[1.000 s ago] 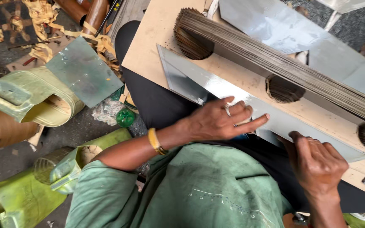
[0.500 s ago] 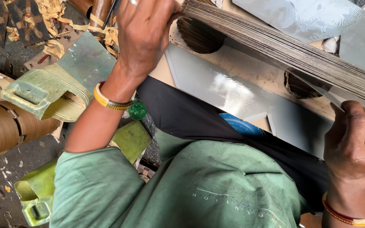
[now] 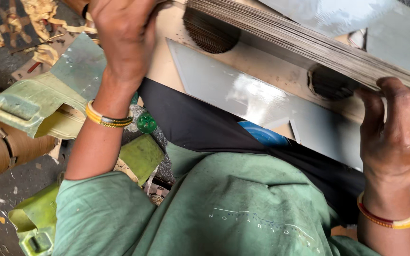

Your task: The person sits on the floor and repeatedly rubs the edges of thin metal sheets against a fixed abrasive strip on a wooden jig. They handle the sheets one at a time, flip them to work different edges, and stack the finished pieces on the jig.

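Metal sheets, a thick stack (image 3: 309, 45) of thin ones, run slantwise across the top of the wooden counter (image 3: 281, 78), from upper middle down to the right edge. My left hand (image 3: 126, 40) is up at the stack's left end, back of hand toward me, fingers curled over that end; can't tell how tight the grip is, fingertips are hidden. My right hand (image 3: 397, 130) is at the stack's right part, fingers hooked up over its near edge, thumb side below, so the grip is closed on the stack's edge.

Stack has half-round notches cut in its near edge: one dark notch (image 3: 209, 33) near my left hand, another (image 3: 328, 83) just left of my right hand.

Below the stack a single shiny sheet (image 3: 243, 92) lies flat on the counter, w/ a small angular cut-out near its lower edge. Black cloth (image 3: 200, 128) hangs along the counter's near side, a blue round thing (image 3: 262, 135) peeking over it.

Yellow bangle (image 3: 105, 118) on left wrist, red-and-yellow one (image 3: 387, 220) on right. Green shirt (image 3: 224, 208) fills the bottom. Floor left: green bent metal pieces (image 3: 29, 106), a brown roll (image 3: 5, 149), wood shavings (image 3: 39, 14), a green bottle cap (image 3: 146, 123).
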`<state>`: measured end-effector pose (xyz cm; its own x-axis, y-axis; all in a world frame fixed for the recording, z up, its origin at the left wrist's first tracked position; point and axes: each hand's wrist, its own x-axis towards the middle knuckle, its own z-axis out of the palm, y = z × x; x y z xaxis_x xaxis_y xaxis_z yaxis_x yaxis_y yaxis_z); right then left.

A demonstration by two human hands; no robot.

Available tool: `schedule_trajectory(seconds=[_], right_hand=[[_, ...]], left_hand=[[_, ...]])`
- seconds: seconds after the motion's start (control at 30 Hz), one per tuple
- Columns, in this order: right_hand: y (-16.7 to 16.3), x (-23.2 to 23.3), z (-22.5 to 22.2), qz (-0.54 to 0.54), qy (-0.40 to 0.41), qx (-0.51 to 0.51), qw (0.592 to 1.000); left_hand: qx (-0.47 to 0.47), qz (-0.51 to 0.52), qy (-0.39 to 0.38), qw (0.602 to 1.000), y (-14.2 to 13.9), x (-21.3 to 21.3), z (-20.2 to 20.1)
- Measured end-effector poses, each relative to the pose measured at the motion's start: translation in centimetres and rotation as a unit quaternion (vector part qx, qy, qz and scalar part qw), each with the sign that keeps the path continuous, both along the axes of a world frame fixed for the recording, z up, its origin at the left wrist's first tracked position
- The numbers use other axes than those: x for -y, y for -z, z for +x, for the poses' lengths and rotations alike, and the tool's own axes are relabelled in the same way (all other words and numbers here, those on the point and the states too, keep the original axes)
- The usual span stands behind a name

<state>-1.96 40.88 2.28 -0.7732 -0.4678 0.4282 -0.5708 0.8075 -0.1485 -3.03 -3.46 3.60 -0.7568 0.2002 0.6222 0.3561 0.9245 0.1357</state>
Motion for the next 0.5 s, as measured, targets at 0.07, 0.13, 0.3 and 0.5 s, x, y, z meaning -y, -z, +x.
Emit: schedule_trajectory(seconds=[0.07, 0.13, 0.3, 0.5], right_hand=[[0.3, -0.6, 0.1, -0.005, 0.009, -0.006, 1.000], [0.3, -1.7, 0.0, 0.005, 0.025, -0.011, 1.000], [0.6, -3.2, -0.5, 0.020, 0.021, -0.085, 0.996], [1.6, -2.9, -0.7, -0.008, 0.031, -0.092, 0.995]], left_hand=[[-0.010, 0.010, -0.023, 1.000, 0.9, -0.5, 0.6], [0.009, 0.036, -0.036, 0.999, 2.3, -1.3, 1.0], [0.034, 0.074, 0.019, 0.997, 4.0, -3.2, 0.6], [0.037, -0.187, -0.022, 0.981, -1.3, -6.4, 0.9]])
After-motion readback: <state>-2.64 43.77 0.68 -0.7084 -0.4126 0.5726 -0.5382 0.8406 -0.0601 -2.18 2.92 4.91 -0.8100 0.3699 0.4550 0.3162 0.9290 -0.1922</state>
